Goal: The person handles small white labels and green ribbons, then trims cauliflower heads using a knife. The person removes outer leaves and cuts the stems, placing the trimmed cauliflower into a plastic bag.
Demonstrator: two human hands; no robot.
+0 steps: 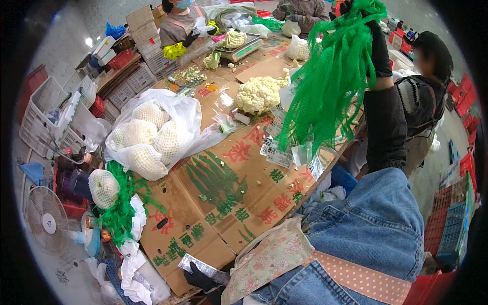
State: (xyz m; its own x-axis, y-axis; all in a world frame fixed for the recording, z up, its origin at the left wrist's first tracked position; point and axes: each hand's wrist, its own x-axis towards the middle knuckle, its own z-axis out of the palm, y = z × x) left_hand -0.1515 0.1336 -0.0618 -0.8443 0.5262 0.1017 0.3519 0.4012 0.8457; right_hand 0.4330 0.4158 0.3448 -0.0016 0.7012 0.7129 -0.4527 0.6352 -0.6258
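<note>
High at the upper right, my right hand (375, 32), in a black glove, grips a large bunch of green mesh netting (328, 84). The netting hangs over the cardboard-covered table, its ends near printed label sheets (277, 153). Low in the picture, my left hand (200, 276), also black-gloved, holds a strip of printed labels (188, 262) at the table's near edge. A bare cauliflower (257, 94) sits left of the hanging netting. Several round items in white foam nets (141, 133) lie in an open clear plastic bag (187, 110).
A scale (242, 47) bears a trimmed cauliflower (233, 39). More green netting (124, 225) and a foam-netted item (103, 188) lie at the left edge, beside a fan (48, 223). A masked worker (183, 28) stands across the table; another person (427, 76) is at right.
</note>
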